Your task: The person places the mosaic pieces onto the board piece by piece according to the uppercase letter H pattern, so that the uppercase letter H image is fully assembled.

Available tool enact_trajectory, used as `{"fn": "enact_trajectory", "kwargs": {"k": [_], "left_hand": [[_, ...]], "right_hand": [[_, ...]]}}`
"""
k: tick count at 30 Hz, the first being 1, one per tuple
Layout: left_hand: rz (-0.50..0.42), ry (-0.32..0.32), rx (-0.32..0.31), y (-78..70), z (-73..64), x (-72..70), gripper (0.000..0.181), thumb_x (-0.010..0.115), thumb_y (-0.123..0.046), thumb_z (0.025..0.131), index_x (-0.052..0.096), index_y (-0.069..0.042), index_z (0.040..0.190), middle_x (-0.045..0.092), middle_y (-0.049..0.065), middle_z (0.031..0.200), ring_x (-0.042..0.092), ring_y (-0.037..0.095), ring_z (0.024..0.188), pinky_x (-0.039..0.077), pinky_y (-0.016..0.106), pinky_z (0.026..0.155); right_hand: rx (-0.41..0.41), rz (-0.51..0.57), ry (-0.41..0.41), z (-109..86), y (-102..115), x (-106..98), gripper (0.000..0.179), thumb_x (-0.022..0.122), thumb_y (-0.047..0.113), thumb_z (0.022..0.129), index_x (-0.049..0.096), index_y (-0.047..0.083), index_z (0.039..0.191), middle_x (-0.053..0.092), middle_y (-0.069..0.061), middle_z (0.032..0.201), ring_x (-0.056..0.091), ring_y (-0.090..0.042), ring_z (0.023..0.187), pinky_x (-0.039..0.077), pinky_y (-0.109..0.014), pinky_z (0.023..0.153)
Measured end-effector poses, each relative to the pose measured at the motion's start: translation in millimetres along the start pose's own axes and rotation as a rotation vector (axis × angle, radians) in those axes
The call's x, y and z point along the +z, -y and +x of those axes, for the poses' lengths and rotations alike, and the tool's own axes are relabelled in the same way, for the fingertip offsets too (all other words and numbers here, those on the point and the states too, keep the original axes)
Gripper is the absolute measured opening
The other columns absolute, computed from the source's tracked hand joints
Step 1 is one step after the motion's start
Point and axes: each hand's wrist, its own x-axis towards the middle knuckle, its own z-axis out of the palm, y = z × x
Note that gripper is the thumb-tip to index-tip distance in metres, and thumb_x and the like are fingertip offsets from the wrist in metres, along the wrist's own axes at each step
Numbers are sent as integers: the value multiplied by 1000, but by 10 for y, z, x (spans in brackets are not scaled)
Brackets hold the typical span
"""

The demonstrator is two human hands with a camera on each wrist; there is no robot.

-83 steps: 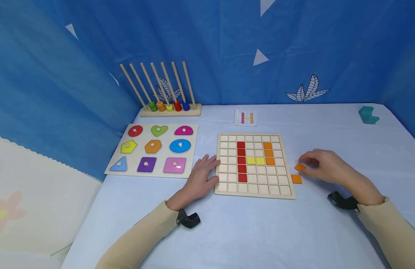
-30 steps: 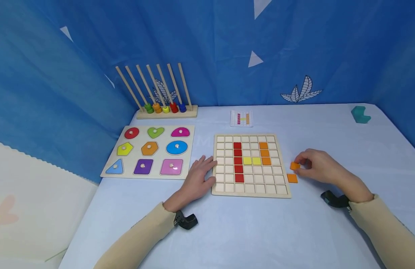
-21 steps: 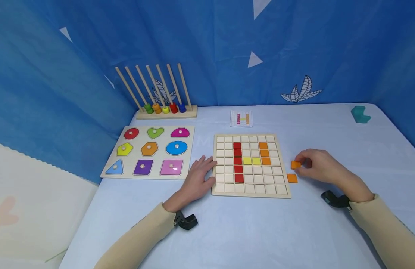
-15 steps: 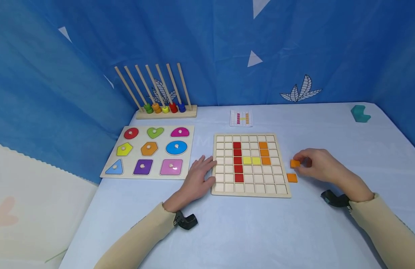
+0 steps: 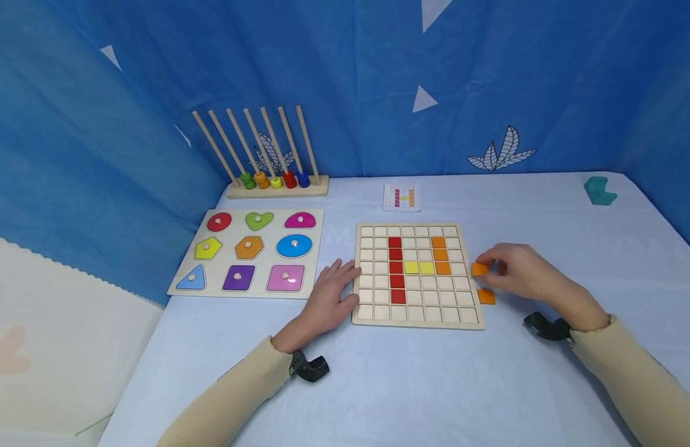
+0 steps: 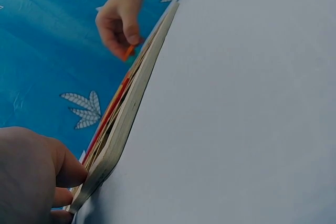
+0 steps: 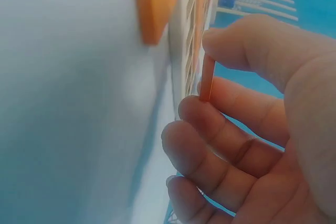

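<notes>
A wooden grid board [image 5: 423, 315] lies mid-table. Set into its cells are a column of red tiles [image 5: 397, 267], two yellow tiles [image 5: 419, 267] and three orange tiles [image 5: 440, 254]. My right hand [image 5: 520, 271] pinches an orange square tile [image 5: 479, 269] between thumb and fingers, at the board's right edge. The right wrist view shows this tile [image 7: 208, 80] edge-on, with the other fingers curled beneath. A loose orange tile [image 5: 487, 297] lies just below, beside the board. On the left, my left hand [image 5: 327, 299] rests with relaxed fingers, fingertips touching the board's left edge.
A knobbed shape puzzle [image 5: 261, 264] lies to the left, with a wooden peg rack [image 5: 278, 190] of coloured rings behind it. Above the board is a small pattern card [image 5: 402, 197]. A teal piece [image 5: 599, 190] sits at the far right, before a blue curtain [image 5: 378, 81].
My right hand has taken up an orange tile from the table and brought it left to the board's edge. The left hand stays at the board. The head view has shifted slightly.
</notes>
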Motion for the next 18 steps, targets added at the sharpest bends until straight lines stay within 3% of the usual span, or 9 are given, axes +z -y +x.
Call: {"fn": "enact_trajectory", "kwargs": {"k": [18], "left_hand": [[6,0,1,12,-14,6,53,54,-13,90,59,-1,141,49,18,156,31,42,153,21,61,126]], "right_hand": [[-85,17,61,214,276,83,31,82,20,81,77,5,108,70,-1,89,52,-10,70,46,-21,59]]}}
